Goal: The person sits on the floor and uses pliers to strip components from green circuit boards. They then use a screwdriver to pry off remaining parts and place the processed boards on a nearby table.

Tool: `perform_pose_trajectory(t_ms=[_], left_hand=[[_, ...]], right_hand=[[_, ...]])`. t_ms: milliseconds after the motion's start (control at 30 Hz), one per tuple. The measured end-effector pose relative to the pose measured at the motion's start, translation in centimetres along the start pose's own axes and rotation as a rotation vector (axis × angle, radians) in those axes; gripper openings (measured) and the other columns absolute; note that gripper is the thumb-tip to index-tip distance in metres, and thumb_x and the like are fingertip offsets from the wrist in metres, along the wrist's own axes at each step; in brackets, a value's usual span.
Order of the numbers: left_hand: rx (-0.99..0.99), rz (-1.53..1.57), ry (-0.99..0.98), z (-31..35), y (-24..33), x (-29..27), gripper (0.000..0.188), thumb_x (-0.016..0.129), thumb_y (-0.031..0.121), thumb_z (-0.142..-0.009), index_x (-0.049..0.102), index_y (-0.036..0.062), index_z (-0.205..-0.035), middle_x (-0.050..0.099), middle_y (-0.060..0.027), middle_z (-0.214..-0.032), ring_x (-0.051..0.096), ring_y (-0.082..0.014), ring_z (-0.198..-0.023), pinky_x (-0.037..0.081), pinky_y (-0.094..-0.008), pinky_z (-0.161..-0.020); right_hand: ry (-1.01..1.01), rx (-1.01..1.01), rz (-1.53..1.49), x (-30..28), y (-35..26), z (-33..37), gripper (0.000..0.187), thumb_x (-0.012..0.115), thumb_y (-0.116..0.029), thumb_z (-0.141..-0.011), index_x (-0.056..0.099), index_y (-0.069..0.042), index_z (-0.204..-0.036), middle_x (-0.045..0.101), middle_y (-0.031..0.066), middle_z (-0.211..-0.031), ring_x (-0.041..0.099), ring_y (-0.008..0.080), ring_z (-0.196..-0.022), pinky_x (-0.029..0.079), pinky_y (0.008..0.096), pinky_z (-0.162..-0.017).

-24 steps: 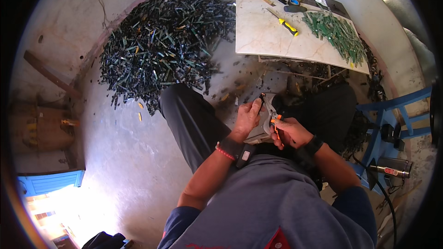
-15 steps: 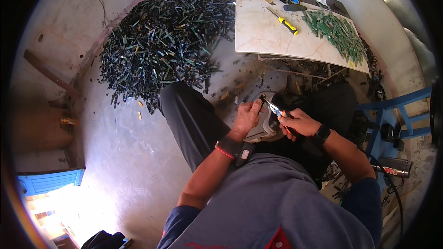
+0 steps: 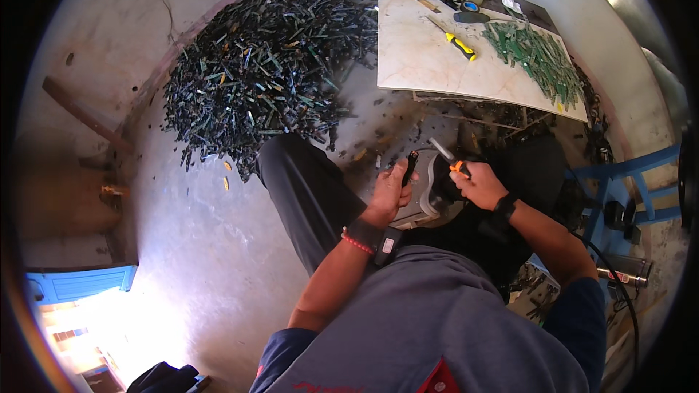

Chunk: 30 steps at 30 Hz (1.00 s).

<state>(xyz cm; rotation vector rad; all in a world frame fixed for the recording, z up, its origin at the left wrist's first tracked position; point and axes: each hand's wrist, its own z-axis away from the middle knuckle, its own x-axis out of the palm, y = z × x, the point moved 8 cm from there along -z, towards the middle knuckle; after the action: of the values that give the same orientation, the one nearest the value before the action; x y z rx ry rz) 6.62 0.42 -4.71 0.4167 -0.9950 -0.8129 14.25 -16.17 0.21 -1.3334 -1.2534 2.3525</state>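
My left hand (image 3: 389, 191) is closed around a narrow black strip (image 3: 411, 166), its upper end sticking out past the thumb. In my right hand (image 3: 480, 186) is a pair of pliers (image 3: 443, 151) with orange grips, the metal jaws pointing up and to the left. The jaws are apart from the strip, a short gap to its right. Both hands are over my lap, above a grey, rounded object (image 3: 431, 207) whose kind I cannot make out.
A large heap of dark strips (image 3: 247, 80) covers the floor at the far left. On a pale board (image 3: 415, 65) lie a yellow-and-black screwdriver (image 3: 460, 46) and a pile of green strips (image 3: 535, 58). A blue chair (image 3: 598, 193) and a metal flask (image 3: 630, 271) are at the right.
The pliers have come away from the strip and swung upward to the right. My left hand has turned slightly, showing more of the strip. The whole view has shifted a little.
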Motion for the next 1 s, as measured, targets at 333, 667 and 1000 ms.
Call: perform_pose_trajectory(t_ms=[333,667,1000], left_hand=[[0.039,0.006,0.022,-0.1,0.4,0.1,0.044,0.054,0.045,-0.090,0.055,0.0017,-0.081,0.031,0.0041,-0.048,0.024,-0.0069,-0.039,0.016,-0.0252,-0.038],[0.058,-0.060,0.036,0.1,0.8,0.2,0.043,0.044,0.044,-0.091,0.052,0.0016,-0.085,0.028,0.0031,-0.047,0.022,-0.0085,-0.039,0.017,-0.0259,-0.039],[0.064,-0.048,0.071,0.0,0.7,-0.1,0.043,0.050,0.044,-0.089,0.052,0.0016,-0.081,0.032,0.0023,-0.048,0.025,-0.0083,-0.039,0.017,-0.0255,-0.038]], right_hand=[[-0.484,0.281,-1.052,4.6,-1.8,2.9,0.033,0.044,-0.029,-0.098,0.057,0.000,-0.106,0.064,0.0115,-0.093,0.065,0.0202,-0.083,0.052,0.0315,-0.070],[-0.605,0.355,-1.064,6.8,-4.3,4.2,0.035,0.041,-0.031,-0.097,0.056,-0.001,-0.109,0.066,0.0138,-0.096,0.067,0.0211,-0.082,0.047,0.0232,-0.054],[-0.591,0.369,-1.208,8.1,-5.3,4.1,0.037,0.042,-0.033,-0.096,0.056,-0.001,-0.107,0.065,0.0134,-0.091,0.067,0.0234,-0.082,0.048,0.0235,-0.053]])
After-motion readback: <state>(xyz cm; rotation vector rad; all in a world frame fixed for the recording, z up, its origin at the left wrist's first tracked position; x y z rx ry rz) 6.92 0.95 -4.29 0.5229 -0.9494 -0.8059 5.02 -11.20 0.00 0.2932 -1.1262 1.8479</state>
